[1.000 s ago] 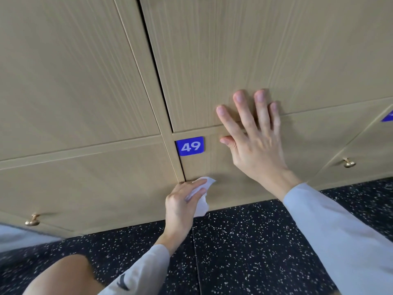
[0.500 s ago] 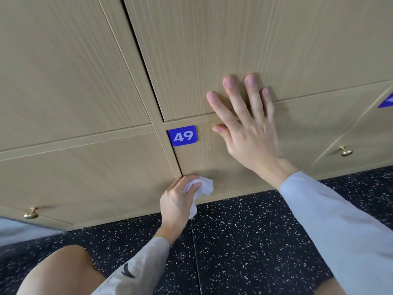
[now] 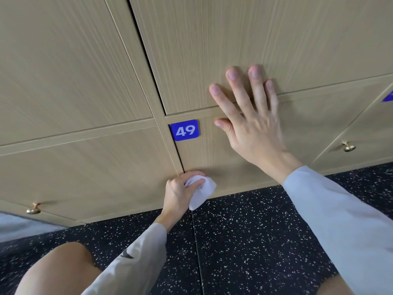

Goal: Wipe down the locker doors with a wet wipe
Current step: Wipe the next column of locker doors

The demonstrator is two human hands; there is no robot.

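Locker door 49 (image 3: 212,158), the low wood-grain panel with the blue number plate (image 3: 184,130) at its upper left corner, is where the wet wipe (image 3: 202,191) is working in the head view: the left hand (image 3: 180,192) holds the bunched white wipe with its fingers curled round it, against the door's lower left corner, at about 6 o'clock from the plate and just above the speckled dark floor (image 3: 255,241). The right hand (image 3: 253,124) lies flat with fingers spread straight, braced across the seam between door 49 and the door above (image 3: 234,39). No wet streaks show, so what is already wiped cannot be told; judging by the wipe's place, most of this panel seems left to do. Open room runs toward 3 o'clock along the bottom edge; a brass knob (image 3: 348,146) stands there, another (image 3: 33,208) at 9 o'clock.
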